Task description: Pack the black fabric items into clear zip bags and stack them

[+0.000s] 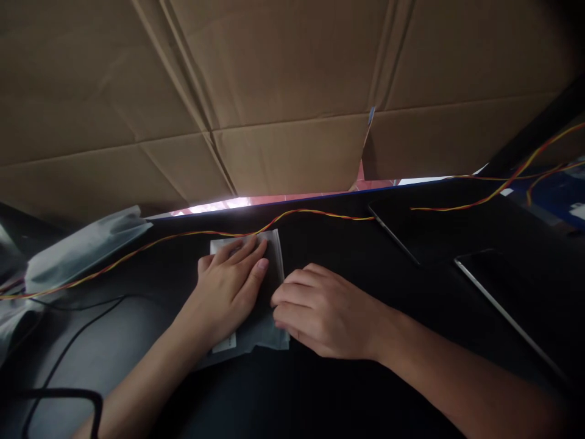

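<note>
A translucent plastic pouch (269, 329) with a small white label near its lower left lies on the black table. My left hand (233, 283) rests flat on top of it, fingers spread and pointing away from me. At the pouch's right edge is my right hand (320, 311), its fingers curled together with the fingertips against that edge. Whatever is between those fingertips is hidden, though the pouch edge runs right up to them. Just beyond my left fingertips passes a twisted red and yellow wire (297, 211).
Another filled plastic pouch (86, 250) lies at the left, near black cables (68, 350). Two dark flat devices (402, 235) (512, 305) lie on the right. Large cardboard (292, 79) stands behind the table (329, 390). Blue material (548, 198) shows at far right.
</note>
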